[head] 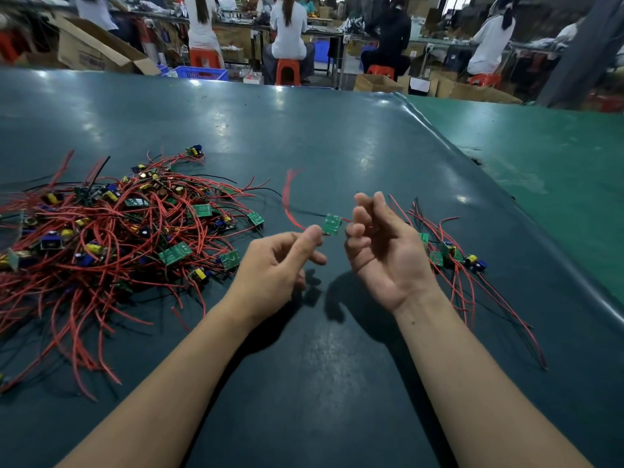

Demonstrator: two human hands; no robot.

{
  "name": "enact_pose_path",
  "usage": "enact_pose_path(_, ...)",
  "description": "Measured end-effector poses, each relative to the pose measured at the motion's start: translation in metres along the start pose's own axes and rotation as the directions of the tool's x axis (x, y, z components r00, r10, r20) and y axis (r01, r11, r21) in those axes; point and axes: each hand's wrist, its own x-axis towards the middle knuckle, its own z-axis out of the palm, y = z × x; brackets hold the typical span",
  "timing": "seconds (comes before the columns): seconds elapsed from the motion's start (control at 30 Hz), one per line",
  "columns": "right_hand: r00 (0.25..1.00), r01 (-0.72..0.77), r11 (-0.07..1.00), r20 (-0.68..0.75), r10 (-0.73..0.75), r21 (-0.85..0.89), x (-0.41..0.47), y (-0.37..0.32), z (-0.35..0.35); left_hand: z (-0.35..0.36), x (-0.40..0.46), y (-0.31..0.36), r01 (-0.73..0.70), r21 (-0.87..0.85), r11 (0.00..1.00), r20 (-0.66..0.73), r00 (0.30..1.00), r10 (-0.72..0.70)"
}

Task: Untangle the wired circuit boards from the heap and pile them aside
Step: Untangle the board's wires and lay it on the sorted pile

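A small green circuit board [332,224] hangs in the air above the table's middle. My left hand [280,261] pinches its lower left corner between thumb and forefinger. Blurred red wires [288,197] trail from it up and to the left. A short red wire runs from the board's right side into the curled fingers of my right hand [381,248], which is turned palm up. The tangled heap [111,238] of boards and red and black wires lies at the left. A small pile of separated boards [449,255] lies to the right, behind my right hand.
The dark green table mat [304,136] ends in a raised edge [506,204] at the right, with a lighter green surface beyond. Across the far edge, people sit on red stools [287,70] among cardboard boxes and a blue crate [202,74].
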Motion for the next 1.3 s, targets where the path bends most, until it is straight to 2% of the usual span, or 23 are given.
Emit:
enact_pose_path(0.17,0.998,0.008,0.968,0.055,0.006,-0.250,0.001,0.009,-0.003,-0.005,-0.001,0.004,-0.059,-0.165,0.985,-0.065,0.997,0.049)
enact_pose_path(0.27,1.000,-0.008,0.866,0.019,0.020,-0.500,0.001,0.016,-0.003,-0.008,0.001,0.003,-0.038,-0.165,0.986,-0.094,0.995,0.023)
enact_pose_path(0.37,1.000,0.005,0.775,0.018,0.009,-0.632,-0.001,0.018,-0.003,-0.008,0.003,0.000,-0.010,-0.080,0.997,-0.123,0.992,0.000)
enact_pose_path(0.43,0.999,0.011,0.741,0.039,0.020,-0.672,-0.003,0.019,-0.003,-0.007,0.003,-0.002,-0.002,0.075,0.997,-0.125,0.992,0.011)
enact_pose_path(0.53,0.996,0.021,0.696,0.079,0.052,-0.717,-0.006,0.020,-0.001,-0.005,0.001,-0.003,-0.039,0.324,0.945,-0.056,0.997,0.060)
enact_pose_path(0.6,0.999,0.037,0.676,0.047,-0.002,-0.736,-0.006,0.021,0.000,-0.004,0.001,-0.004,-0.059,0.325,0.944,-0.041,0.996,0.076)
enact_pose_path(0.73,0.996,0.034,0.764,-0.040,-0.079,-0.644,-0.003,0.018,0.003,-0.005,0.004,-0.004,0.019,0.133,0.991,-0.137,0.991,0.000)
enact_pose_path(0.83,0.999,0.000,0.857,-0.044,-0.027,-0.515,-0.003,0.013,0.004,-0.005,0.007,-0.001,0.091,-0.115,0.989,-0.178,0.978,-0.111)
enact_pose_path(0.9,0.999,-0.033,0.894,-0.032,0.021,-0.446,-0.003,0.010,0.004,-0.007,0.009,0.001,0.117,-0.201,0.972,-0.182,0.971,-0.155)
enact_pose_path(1.03,0.992,-0.121,0.942,-0.019,0.121,-0.312,-0.005,0.011,0.004,-0.009,0.010,0.003,0.123,-0.268,0.956,-0.185,0.967,-0.176)
enact_pose_path(1.2,0.992,-0.118,0.973,-0.074,0.105,-0.197,-0.004,0.011,0.003,-0.009,0.007,0.005,0.082,-0.293,0.953,-0.134,0.983,-0.126)
enact_pose_path(1.3,0.994,-0.112,0.983,-0.025,0.109,-0.147,-0.004,0.011,0.005,-0.010,0.006,0.007,0.048,-0.349,0.936,-0.146,0.984,-0.105)
